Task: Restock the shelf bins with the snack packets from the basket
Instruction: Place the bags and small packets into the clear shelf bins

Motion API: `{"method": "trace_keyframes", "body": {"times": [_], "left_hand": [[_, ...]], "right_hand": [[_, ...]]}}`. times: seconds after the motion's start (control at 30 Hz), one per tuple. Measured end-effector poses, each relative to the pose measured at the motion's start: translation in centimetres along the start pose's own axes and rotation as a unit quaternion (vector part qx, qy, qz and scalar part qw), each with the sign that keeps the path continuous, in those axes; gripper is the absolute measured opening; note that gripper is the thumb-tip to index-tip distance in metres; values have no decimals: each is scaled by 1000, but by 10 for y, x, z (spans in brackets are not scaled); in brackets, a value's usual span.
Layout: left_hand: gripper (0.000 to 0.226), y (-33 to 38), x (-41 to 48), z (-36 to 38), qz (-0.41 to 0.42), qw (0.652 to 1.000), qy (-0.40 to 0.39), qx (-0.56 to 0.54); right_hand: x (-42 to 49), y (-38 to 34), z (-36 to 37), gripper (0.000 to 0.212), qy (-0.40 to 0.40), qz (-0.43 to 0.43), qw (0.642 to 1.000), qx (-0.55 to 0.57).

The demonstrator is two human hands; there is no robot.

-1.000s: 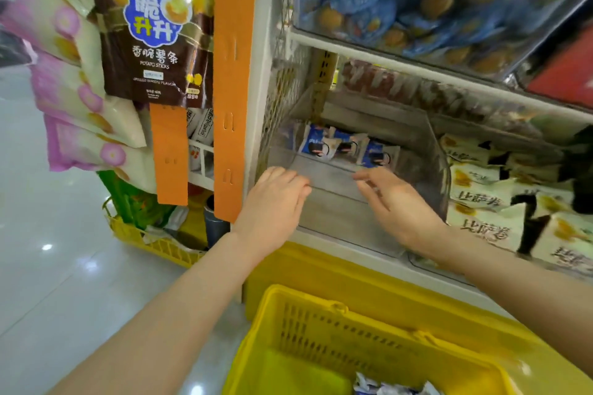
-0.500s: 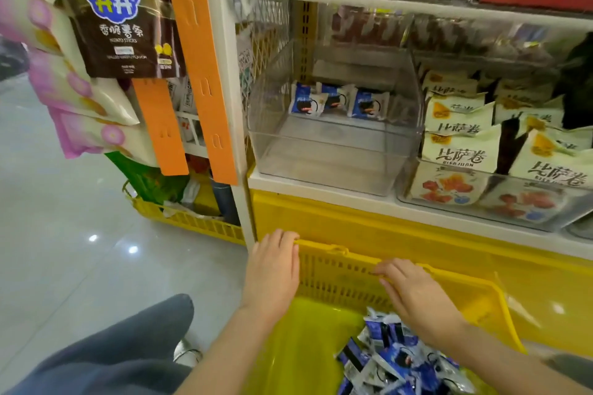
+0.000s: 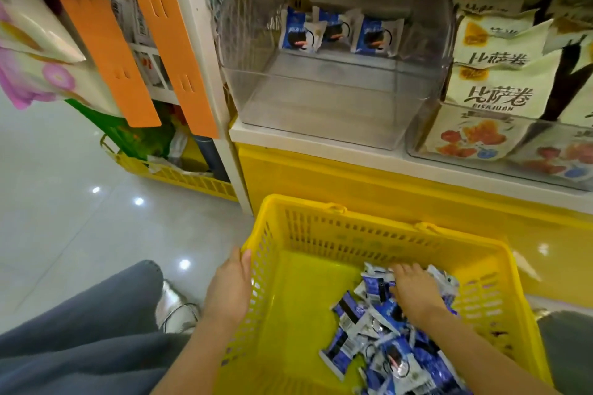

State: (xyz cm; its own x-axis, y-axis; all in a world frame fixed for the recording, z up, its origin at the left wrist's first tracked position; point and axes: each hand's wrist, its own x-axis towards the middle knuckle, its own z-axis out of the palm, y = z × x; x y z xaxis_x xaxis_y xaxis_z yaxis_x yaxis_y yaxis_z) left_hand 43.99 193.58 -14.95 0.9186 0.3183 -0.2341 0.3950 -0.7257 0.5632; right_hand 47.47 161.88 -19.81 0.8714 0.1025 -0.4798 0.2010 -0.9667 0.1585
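**Right hand on the packet pile, the clear bin waiting above**

The yellow basket [image 3: 321,298] stands on the floor in front of the shelf, and I take it as the landmark. The blue-and-white snack packets [image 3: 385,353] lie in a loose heap in its right near corner, pointing in all directions, so the heap has no single long axis. The left part of the basket floor is bare.

The right hand [image 3: 414,293] rests palm down on the far end of this heap. Its fingers [image 3: 401,269] are spread and only a little curled, touching the top packets; I do not see them closed around any packet yet. This hand is clearly the nearer one to the packets. The left hand [image 3: 229,290] is at the left rim of the basket, its fingers laid against the outside of the wall with the thumb at the rim, as if to steady it. It holds no packet.

The clear bin [image 3: 321,112] stands on the shelf above and beyond the basket's far wall. Only a few packets of the same kind stand at its back. In my judgement, the coming move is to gather a handful and lift it up and forward into this bin.
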Motion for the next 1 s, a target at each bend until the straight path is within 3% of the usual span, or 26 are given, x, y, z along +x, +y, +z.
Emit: {"method": "trace_keyframes", "body": {"times": [0.2,0.4,0.47,0.57,0.6,0.77,0.83,0.9,1.0], "left_hand": [[34,-1,3,5,5,1000,26,16],[32,5,1,5,7,997,41,64],[24,10,-3,1,53,985,72,148],[45,28,-13,6,164,955,102,227],[45,37,-18,10,197,950,76,228],[34,74,-49,41,203,972,-80,88],[32,87,-58,43,115,979,-156,-61],[35,98,-61,41,-7,950,-209,-232],[48,107,-61,34,-101,909,-251,-317]], "right_hand": [[11,5,1,45,6,3,1000,-20],[3,9,-15,31,37,7,991,128],[-6,8,-28,25,63,5,983,175],[-20,5,-51,22,98,-34,966,236],[-24,4,-59,23,101,-47,958,266],[-47,-13,-88,44,154,-86,911,374],[-59,-21,-95,44,191,-96,898,385],[-73,-30,-99,34,247,-115,873,406],[-93,-43,-95,24,296,-183,849,396]]}}
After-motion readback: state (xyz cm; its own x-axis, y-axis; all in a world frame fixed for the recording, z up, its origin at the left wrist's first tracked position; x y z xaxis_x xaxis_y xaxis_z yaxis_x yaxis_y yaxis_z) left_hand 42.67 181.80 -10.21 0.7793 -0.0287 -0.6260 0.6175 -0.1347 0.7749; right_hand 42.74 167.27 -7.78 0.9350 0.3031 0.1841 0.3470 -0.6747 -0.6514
